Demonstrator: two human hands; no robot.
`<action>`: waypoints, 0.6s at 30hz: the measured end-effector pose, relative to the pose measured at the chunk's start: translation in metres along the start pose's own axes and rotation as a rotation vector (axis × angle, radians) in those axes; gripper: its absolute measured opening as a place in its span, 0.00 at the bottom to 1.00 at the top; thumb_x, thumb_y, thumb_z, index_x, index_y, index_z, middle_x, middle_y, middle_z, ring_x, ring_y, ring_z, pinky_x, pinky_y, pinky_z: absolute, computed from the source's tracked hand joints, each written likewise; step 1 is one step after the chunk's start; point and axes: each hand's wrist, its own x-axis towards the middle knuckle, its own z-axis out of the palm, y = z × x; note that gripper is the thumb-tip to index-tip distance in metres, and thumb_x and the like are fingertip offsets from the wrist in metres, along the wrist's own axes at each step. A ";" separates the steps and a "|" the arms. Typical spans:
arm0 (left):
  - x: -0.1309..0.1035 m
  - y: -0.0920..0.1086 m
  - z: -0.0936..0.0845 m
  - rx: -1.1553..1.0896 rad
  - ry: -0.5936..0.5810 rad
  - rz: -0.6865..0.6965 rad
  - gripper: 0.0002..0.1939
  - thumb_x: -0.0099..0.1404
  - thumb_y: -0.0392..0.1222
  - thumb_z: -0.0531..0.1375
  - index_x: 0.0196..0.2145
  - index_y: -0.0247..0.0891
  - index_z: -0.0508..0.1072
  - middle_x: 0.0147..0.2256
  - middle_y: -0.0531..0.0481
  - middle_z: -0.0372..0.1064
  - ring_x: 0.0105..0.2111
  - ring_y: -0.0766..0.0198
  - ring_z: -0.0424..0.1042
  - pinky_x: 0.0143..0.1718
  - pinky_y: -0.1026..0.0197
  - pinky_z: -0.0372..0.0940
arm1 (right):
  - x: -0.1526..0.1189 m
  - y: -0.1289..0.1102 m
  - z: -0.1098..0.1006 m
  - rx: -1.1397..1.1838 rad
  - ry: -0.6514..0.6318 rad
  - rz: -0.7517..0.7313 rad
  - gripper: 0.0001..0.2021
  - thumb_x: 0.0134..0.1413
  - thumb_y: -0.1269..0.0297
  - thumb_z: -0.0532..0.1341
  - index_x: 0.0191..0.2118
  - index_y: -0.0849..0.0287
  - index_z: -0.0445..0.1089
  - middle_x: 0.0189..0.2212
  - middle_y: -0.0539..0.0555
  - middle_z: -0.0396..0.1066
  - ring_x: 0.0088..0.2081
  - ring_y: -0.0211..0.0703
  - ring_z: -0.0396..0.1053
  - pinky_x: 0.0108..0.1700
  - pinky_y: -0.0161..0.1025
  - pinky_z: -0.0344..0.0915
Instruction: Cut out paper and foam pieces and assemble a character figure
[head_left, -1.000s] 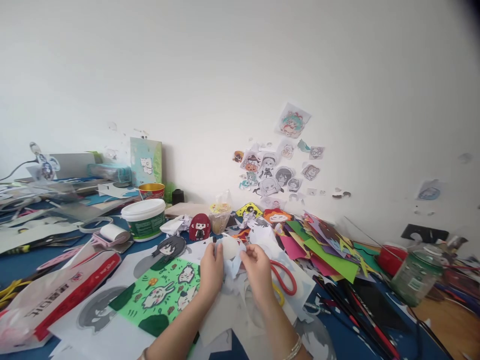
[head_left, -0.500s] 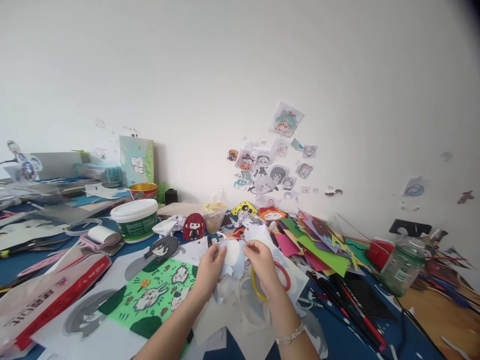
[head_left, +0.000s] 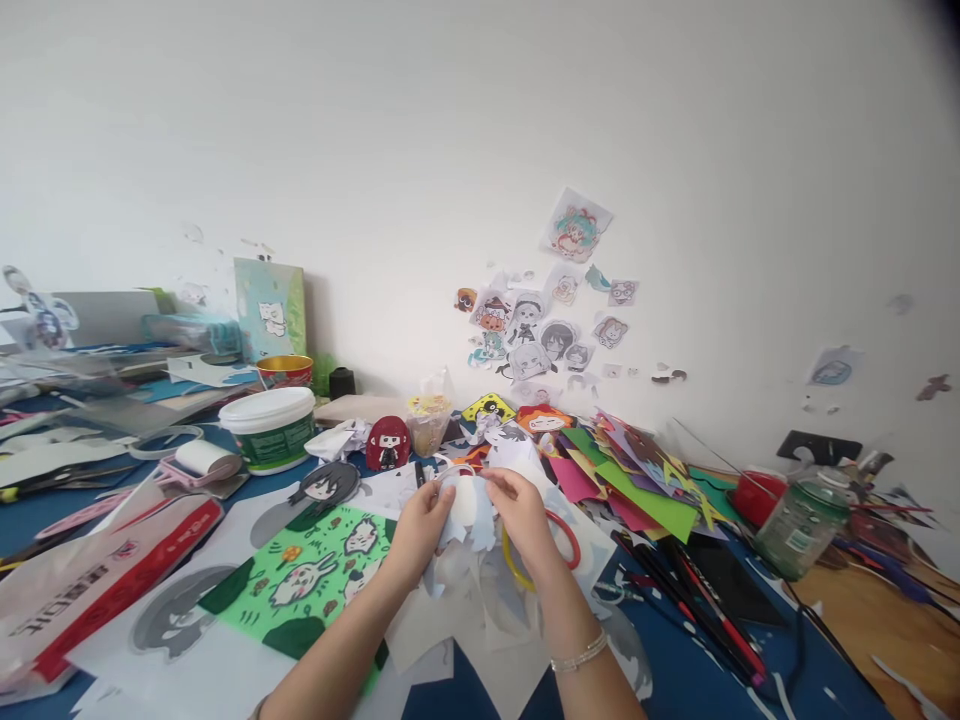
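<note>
Between my two hands is a pale blue and white paper cutout (head_left: 469, 512), its lower edge jagged. My left hand (head_left: 424, 522) pinches its left side between thumb and fingers. On the opposite side, the fingers of my right hand (head_left: 519, 510) are closed on its upper right edge. White paper scraps (head_left: 487, 610) lie under my hands. Close to my right hand, partly covered by it, are a red ring (head_left: 571, 540) and a yellow ring (head_left: 511, 568). A green sheet with drawn animals (head_left: 307, 580) lies by my left forearm.
Left stand a white-lidded tub (head_left: 268, 430) and a red and white plastic bag (head_left: 112, 580). Coloured paper sheets (head_left: 630, 480) are piled right of centre. Pens (head_left: 697, 600) and a glass jar (head_left: 804, 530) sit farther right. Character cutouts (head_left: 529, 320) cover part of the wall.
The cutout has turned a little between my fingers, and more of its jagged blue lower edge shows. Both hands keep their hold. The view has shifted slightly.
</note>
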 end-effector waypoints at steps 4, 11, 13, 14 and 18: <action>0.001 -0.001 0.000 0.009 0.018 -0.010 0.14 0.55 0.54 0.51 0.24 0.41 0.58 0.17 0.61 0.50 0.14 0.69 0.56 0.09 0.70 0.49 | -0.009 -0.019 -0.002 -0.211 0.094 -0.248 0.10 0.50 0.65 0.56 0.38 0.58 0.72 0.39 0.56 0.70 0.37 0.45 0.66 0.37 0.40 0.64; 0.005 -0.006 -0.002 0.031 0.074 -0.010 0.15 0.54 0.55 0.51 0.22 0.41 0.57 0.18 0.60 0.47 0.18 0.69 0.54 0.11 0.70 0.51 | -0.032 -0.049 0.007 -0.473 -0.237 -0.469 0.05 0.51 0.67 0.59 0.35 0.56 0.71 0.28 0.49 0.71 0.34 0.41 0.64 0.39 0.38 0.60; 0.005 -0.006 -0.002 0.041 0.087 -0.014 0.15 0.54 0.55 0.51 0.22 0.41 0.57 0.18 0.60 0.47 0.18 0.68 0.54 0.11 0.70 0.51 | -0.033 -0.048 0.011 -0.605 -0.212 -0.441 0.05 0.49 0.69 0.61 0.34 0.57 0.71 0.25 0.49 0.70 0.32 0.42 0.64 0.37 0.37 0.60; 0.005 -0.006 -0.001 0.044 0.091 -0.016 0.15 0.54 0.55 0.50 0.22 0.41 0.57 0.18 0.60 0.47 0.18 0.68 0.54 0.11 0.69 0.51 | -0.033 -0.046 0.014 -0.670 -0.207 -0.434 0.05 0.48 0.70 0.61 0.34 0.57 0.71 0.25 0.49 0.70 0.32 0.42 0.64 0.36 0.37 0.59; 0.006 -0.007 -0.001 0.055 0.117 -0.001 0.15 0.54 0.55 0.50 0.21 0.42 0.55 0.18 0.60 0.46 0.18 0.68 0.52 0.12 0.69 0.50 | -0.033 -0.038 0.022 -0.851 -0.182 -0.447 0.07 0.47 0.70 0.62 0.35 0.56 0.71 0.31 0.52 0.71 0.37 0.46 0.64 0.35 0.38 0.59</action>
